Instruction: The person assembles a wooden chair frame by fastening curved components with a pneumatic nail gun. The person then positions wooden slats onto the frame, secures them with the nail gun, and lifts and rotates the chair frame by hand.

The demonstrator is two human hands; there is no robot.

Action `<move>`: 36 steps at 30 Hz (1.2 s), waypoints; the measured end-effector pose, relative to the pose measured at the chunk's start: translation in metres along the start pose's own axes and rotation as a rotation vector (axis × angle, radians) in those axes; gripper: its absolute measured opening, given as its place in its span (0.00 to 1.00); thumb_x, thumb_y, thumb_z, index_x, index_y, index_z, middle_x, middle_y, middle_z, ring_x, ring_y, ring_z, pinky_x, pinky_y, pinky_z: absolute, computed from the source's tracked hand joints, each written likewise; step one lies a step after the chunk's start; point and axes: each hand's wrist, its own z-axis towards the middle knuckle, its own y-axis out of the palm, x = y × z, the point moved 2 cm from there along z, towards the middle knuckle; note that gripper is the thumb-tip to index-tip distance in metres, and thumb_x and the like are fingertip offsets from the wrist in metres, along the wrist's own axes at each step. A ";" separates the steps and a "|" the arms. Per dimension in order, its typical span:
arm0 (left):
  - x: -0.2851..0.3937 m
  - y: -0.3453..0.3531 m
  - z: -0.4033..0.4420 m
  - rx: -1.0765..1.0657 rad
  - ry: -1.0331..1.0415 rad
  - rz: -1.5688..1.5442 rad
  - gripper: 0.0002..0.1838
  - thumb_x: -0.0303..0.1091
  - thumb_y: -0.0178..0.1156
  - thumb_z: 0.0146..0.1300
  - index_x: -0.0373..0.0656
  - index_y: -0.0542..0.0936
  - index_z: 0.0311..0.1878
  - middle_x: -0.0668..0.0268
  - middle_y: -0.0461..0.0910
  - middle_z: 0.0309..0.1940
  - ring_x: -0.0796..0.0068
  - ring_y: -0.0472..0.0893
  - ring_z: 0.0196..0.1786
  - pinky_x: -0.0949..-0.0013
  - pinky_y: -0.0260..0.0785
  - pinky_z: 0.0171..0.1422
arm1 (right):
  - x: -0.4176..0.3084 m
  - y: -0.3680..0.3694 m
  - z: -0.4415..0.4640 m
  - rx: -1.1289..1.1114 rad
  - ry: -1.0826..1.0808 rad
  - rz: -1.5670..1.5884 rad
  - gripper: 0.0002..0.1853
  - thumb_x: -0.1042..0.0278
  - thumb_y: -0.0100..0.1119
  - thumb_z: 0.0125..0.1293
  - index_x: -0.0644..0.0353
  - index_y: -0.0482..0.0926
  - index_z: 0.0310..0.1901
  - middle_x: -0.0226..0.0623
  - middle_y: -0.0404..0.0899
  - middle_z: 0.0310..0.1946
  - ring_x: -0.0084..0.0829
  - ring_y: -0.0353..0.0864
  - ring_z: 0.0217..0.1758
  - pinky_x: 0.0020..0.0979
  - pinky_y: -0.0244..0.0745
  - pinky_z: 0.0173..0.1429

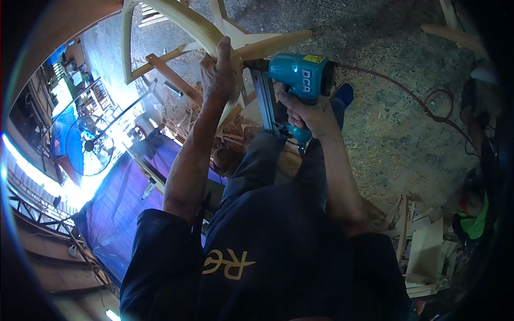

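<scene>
My right hand (309,113) is wrapped round the handle of a teal and black DCA nail gun (301,70) with a long silver magazine. Its dark nose points left and meets or nearly meets the joint of a pale wooden chair frame (187,22); contact is hard to make out. My left hand (217,77) grips the frame just left of that nose, thumb up along the wood. Curved and straight wooden pieces spread out from this joint. The lower part of the frame is partly behind my left hand and forearm.
A red air hose (399,84) runs right across the sawdust-strewn floor. Wood offcuts (428,249) are piled at lower right. Another person's arm (471,125) shows at the right edge. A fan (90,144) and a blue tarp (120,206) stand at left.
</scene>
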 end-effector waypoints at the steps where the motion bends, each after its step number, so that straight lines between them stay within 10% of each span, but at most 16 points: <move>1: 0.002 -0.001 -0.001 0.003 0.015 0.009 0.39 0.64 0.58 0.69 0.25 0.81 0.51 0.47 0.86 0.37 0.62 0.85 0.43 0.59 0.75 0.52 | -0.001 0.002 0.001 -0.002 -0.002 -0.017 0.08 0.70 0.72 0.68 0.60 0.82 0.44 0.24 0.74 0.20 0.13 0.66 0.16 0.20 0.61 0.20; 29: -0.002 0.003 0.002 0.034 -0.014 -0.099 0.34 0.62 0.57 0.71 0.31 0.82 0.49 0.50 0.85 0.37 0.57 0.85 0.40 0.56 0.74 0.51 | -0.015 0.017 0.000 0.013 -0.019 -0.173 0.10 0.67 0.73 0.68 0.60 0.82 0.45 0.23 0.74 0.20 0.14 0.67 0.16 0.22 0.60 0.20; 36: -0.018 0.001 0.002 0.034 0.655 0.431 0.24 0.37 0.67 0.65 0.49 0.74 0.63 0.47 0.83 0.39 0.41 0.86 0.39 0.49 0.78 0.42 | -0.027 0.033 -0.003 0.099 -0.232 -0.374 0.10 0.67 0.72 0.68 0.60 0.82 0.45 0.26 0.79 0.26 0.14 0.70 0.18 0.21 0.62 0.21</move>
